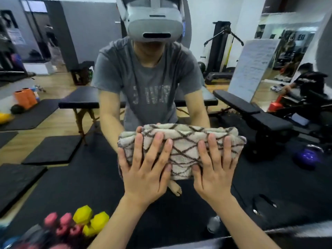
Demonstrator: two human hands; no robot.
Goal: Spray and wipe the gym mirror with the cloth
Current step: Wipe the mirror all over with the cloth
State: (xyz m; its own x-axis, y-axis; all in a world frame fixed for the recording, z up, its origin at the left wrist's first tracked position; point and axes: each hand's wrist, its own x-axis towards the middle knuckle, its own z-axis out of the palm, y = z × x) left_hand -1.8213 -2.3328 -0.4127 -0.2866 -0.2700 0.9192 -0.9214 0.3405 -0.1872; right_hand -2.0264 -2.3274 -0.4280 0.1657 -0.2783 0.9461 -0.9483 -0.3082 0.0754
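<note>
While both hands, left (pixel 143 174) and right (pixel 214 174), press flat with straight fingers on the cloth (pixel 183 146) against the mirror (pixel 53 123) at centre, wiping is underway; next, slide it toward 12 o'clock, keeping pressure.

The left hand (pixel 145 169) and right hand (pixel 213 169) lie flat over the cloth (pixel 181 146), hiding its lower corners and the stretch of mirror (pixel 251 177) behind it. Both forearms run off the bottom edge. The pink and yellow dumbbells (pixel 84 223) at lower left are blurred and partly cut off. A small pale object (pixel 213 224) near the bottom edge is too blurred to identify.
</note>
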